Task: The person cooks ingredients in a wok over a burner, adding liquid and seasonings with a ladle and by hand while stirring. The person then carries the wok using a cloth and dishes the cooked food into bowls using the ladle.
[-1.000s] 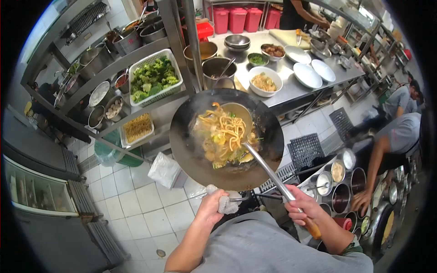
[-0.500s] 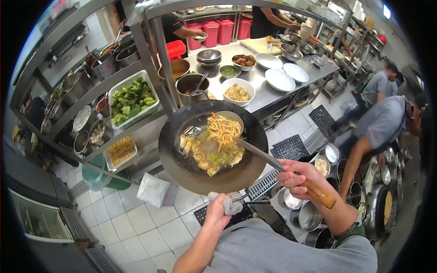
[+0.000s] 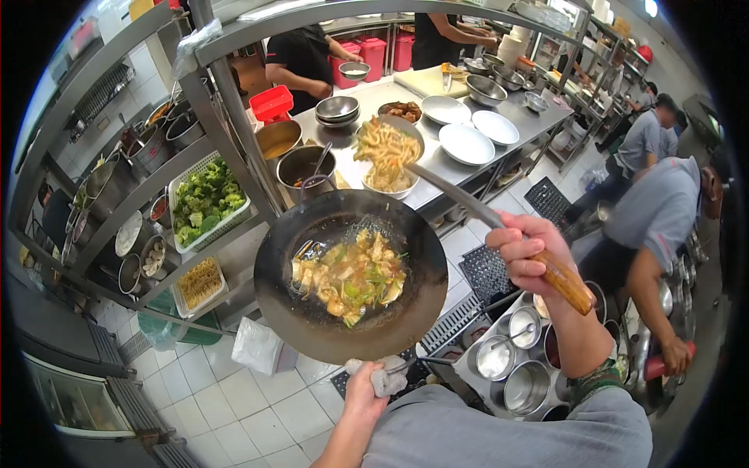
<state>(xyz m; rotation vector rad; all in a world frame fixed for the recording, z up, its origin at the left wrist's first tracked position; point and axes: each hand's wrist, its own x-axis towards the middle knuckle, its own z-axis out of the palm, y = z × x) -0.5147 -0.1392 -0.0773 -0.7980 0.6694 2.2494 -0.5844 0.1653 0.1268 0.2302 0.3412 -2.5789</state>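
My left hand is closed round a grey cloth at the handle of a dark wok. Inside the wok lie vegetables and other pieces in some liquid. The wooden grip of a long metal ladle is in my right hand. Noodles fill the ladle's bowl, raised beyond the wok and over a white bowl on the counter. The ladle hides much of that bowl, and some noodles overhang its edge.
White plates and metal bowls stand on the steel counter. Broccoli fills a basket on the left rack. Two people in dark clothes are behind the counter. A co-worker in grey leans over pots on the right.
The ladle with noodles has risen out of the wok and moved forward over the white bowl. A person behind the counter shows more, and the co-worker's hand on the right now holds a red object.
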